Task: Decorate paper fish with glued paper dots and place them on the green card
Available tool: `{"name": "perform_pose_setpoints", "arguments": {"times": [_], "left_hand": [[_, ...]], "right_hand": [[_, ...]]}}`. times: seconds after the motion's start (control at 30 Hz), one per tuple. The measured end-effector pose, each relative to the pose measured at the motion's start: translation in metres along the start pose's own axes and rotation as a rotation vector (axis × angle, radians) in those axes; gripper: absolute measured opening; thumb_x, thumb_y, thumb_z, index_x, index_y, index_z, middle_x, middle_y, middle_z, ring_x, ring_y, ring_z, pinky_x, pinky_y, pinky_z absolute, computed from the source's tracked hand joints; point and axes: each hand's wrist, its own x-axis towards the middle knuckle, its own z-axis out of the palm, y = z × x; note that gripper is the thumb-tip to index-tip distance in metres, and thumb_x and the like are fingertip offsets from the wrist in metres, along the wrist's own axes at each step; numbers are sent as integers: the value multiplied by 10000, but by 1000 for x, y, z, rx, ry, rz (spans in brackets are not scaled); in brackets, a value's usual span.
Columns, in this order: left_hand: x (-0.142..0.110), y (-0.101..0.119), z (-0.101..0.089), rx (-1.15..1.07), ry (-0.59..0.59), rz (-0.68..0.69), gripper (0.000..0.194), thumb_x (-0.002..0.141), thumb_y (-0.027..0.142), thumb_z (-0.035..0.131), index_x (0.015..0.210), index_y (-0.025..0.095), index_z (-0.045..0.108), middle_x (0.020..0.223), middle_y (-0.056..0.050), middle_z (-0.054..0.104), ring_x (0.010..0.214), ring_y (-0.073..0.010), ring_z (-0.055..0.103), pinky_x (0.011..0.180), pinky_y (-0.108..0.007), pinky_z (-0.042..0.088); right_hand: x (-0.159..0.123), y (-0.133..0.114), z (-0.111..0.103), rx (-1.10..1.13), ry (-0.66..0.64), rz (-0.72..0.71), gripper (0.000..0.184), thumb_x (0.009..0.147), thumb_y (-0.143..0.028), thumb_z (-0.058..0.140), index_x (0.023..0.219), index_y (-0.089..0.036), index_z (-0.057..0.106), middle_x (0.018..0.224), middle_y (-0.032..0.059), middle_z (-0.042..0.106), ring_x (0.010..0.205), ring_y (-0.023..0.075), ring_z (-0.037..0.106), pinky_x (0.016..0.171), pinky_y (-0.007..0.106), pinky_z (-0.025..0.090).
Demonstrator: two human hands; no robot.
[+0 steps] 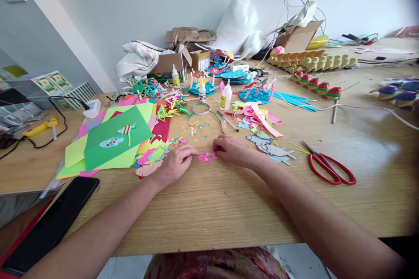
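Note:
A small pink paper fish [207, 156] dotted with coloured bits lies on the wooden table [229, 200] between my hands. My left hand [175, 165] rests on the table with its fingers curled, the fingertips touching the fish's left end. My right hand [234, 150] lies just right of the fish, fingers bent in a pinch at its tail. Whether either pinch holds a tiny piece I cannot make out. Loose confetti dots [194, 128] lie just beyond the fish.
Coloured paper sheets [114, 139] with fish cut-outs lie at left, grey paper fish [271, 148] and red scissors [329, 168] at right. Glue bottles [225, 96] and a tape ring [200, 108] stand behind. A black phone [52, 222] lies near left. Boxes and paper crafts crowd the back.

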Motion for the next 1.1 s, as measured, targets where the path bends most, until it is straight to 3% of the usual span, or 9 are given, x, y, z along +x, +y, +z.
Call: {"name": "perform_pose_setpoints", "arguments": {"times": [0.87, 1.1], "left_hand": [[3, 5, 7, 146, -43, -83, 300, 742, 48, 412, 940, 185, 592, 925, -26, 621, 874, -139, 560, 774, -263, 443], [10, 11, 3, 160, -103, -233, 314, 731, 69, 414, 963, 182, 593, 957, -31, 627, 884, -150, 563, 785, -273, 441]], "right_hand": [[-1, -4, 0, -14, -25, -26, 174, 703, -149, 447, 815, -172, 578, 877, 53, 562, 746, 129, 511, 618, 202, 339], [-1, -4, 4, -29, 11, -18, 158, 700, -151, 452, 798, -169, 574, 872, 59, 573, 765, 139, 514, 612, 203, 340]]}}
